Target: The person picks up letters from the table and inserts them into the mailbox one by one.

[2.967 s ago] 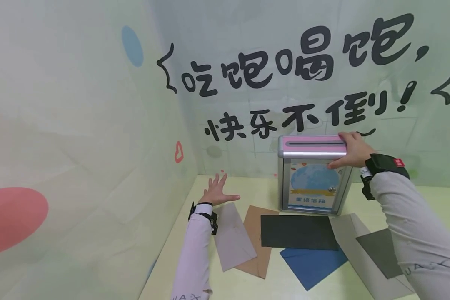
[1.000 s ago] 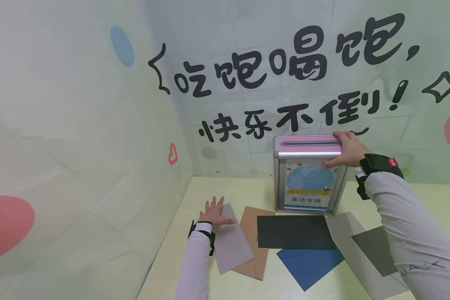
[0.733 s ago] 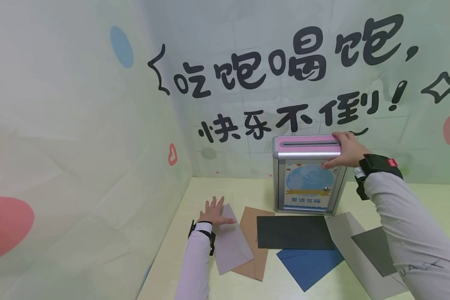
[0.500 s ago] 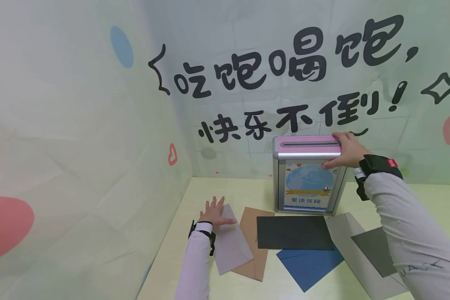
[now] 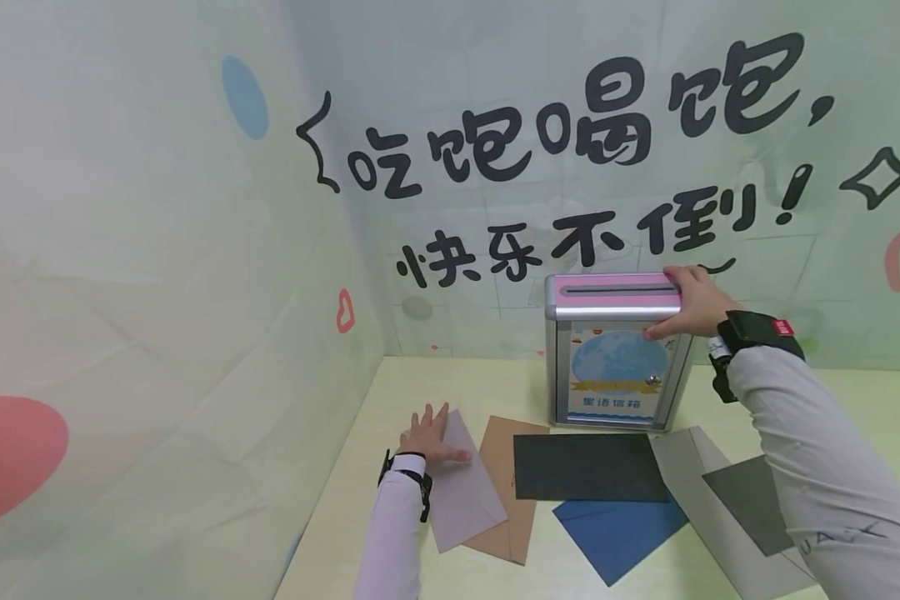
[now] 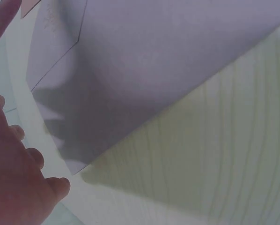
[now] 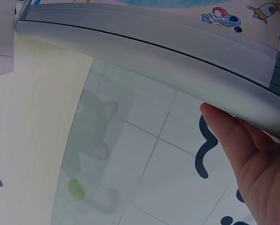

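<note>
A silver-framed letter box with a pink slotted top stands upright at the back of the table. My right hand grips its upper right corner, thumb on the front and fingers over the top. In the right wrist view, fingers press along the silver edge. My left hand is over the far end of a pale lavender envelope, its fingers spread and pointing away from me. It casts a shadow on that envelope in the left wrist view. A brown envelope lies partly under the lavender one.
A black envelope lies before the letter box, overlapping a blue envelope. To the right, a dark grey envelope lies on a large light grey one, partly behind my right sleeve. Walls close off the back and left.
Compared with 3 seconds ago, my left hand has drawn back toward me over the lavender envelope, dipping a little more in the last half second. My right hand keeps its grip on the letter box.
</note>
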A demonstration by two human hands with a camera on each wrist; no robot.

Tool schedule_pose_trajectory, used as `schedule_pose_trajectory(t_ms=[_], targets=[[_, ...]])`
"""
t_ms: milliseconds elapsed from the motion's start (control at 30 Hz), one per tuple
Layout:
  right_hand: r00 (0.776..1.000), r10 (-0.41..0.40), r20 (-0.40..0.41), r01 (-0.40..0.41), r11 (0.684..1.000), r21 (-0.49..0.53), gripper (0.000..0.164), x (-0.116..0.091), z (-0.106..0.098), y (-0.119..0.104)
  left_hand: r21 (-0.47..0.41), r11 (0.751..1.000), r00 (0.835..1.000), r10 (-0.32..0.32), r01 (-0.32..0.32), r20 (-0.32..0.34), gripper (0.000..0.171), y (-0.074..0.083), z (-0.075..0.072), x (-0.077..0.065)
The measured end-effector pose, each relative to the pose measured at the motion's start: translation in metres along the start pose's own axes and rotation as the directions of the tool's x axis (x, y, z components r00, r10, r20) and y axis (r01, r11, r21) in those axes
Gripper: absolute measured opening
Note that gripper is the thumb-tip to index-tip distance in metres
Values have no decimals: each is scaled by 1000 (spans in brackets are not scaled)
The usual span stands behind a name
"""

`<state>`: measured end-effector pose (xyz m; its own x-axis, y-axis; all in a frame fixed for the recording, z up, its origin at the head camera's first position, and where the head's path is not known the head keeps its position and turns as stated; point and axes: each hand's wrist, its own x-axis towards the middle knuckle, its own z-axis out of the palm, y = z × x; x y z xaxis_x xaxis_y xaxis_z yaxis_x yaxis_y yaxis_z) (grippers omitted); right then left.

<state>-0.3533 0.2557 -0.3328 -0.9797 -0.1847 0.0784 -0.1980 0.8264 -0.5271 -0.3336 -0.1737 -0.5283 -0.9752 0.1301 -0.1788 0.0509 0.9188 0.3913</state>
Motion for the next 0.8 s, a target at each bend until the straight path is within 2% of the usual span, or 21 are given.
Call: schedule_pose_trajectory(t_ms=[333,567,800], targets=[[1000,-6,-9,6,1000,-2,111,1,1,0,-27,999,1000,-22,22,-22,104,-9,13,2],[1000,-3,-5,3,1000,0,112,1,1,0,48,998,998,-44,46,-42,105,-19,26,4],[1000,-3,-15,3,1000,4,110,1,1,0,89,995,994,-28,37,-102,109,-19,28,7]])
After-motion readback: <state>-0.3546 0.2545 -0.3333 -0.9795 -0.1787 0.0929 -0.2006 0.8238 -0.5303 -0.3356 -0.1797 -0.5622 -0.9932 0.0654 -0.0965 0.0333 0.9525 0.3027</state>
